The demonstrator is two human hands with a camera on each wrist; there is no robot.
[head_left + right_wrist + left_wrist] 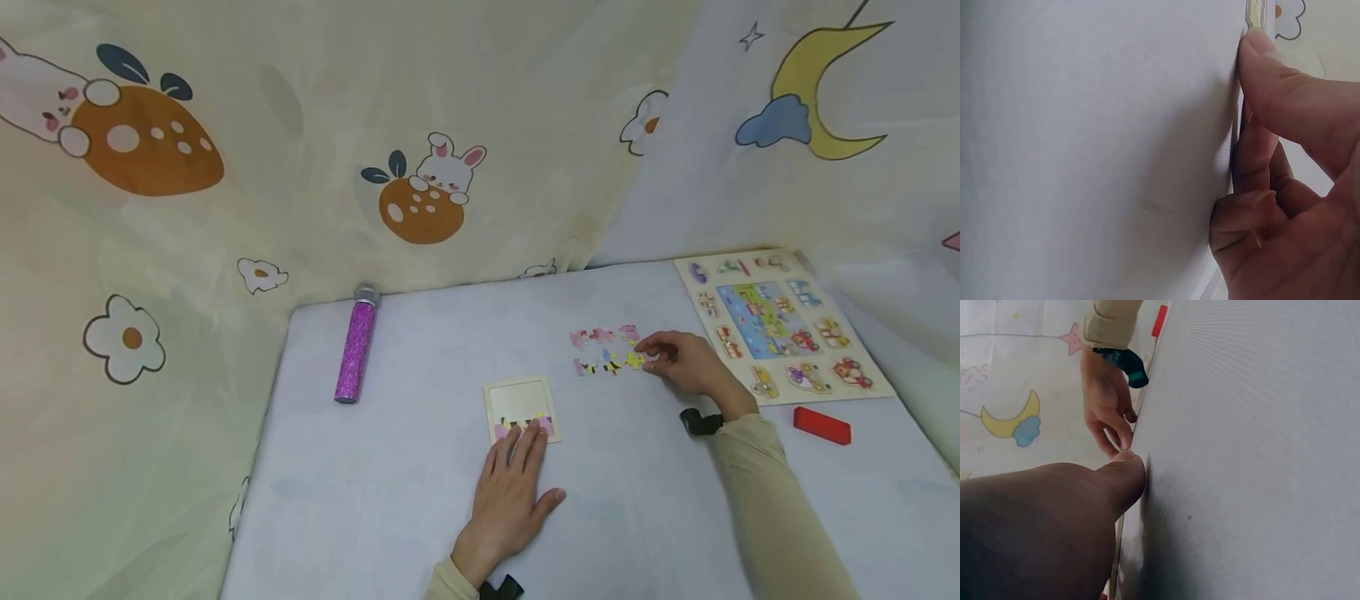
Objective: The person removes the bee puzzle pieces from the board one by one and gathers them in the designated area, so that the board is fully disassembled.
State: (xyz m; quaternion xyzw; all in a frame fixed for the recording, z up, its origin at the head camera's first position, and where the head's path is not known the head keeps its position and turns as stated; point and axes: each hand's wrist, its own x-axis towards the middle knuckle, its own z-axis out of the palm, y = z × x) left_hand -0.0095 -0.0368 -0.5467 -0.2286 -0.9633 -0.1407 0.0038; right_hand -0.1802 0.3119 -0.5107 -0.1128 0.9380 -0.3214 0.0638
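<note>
Flat on the table, my left hand (510, 492) has its straight fingertips on the lower edge of a small square puzzle frame (552, 408). A row of pink, black and yellow puzzle pieces (542, 422) lies along the bottom inside, partly hidden by those fingers. To the right, my right hand (686, 362) bends its thumb and forefinger onto a yellow puzzle piece (635, 360) at the end of the lower loose row. In the right wrist view the thumb tip (1257, 42) meets that piece's edge. Pink puzzle pieces (602, 335) form another row just behind.
A larger picture puzzle board (765, 387) lies at the right, beyond my right hand. Near its front edge rests a red block (822, 426). A glittery purple microphone (356, 350) lies at the back left. Printed curtain (315, 167) hangs behind the table.
</note>
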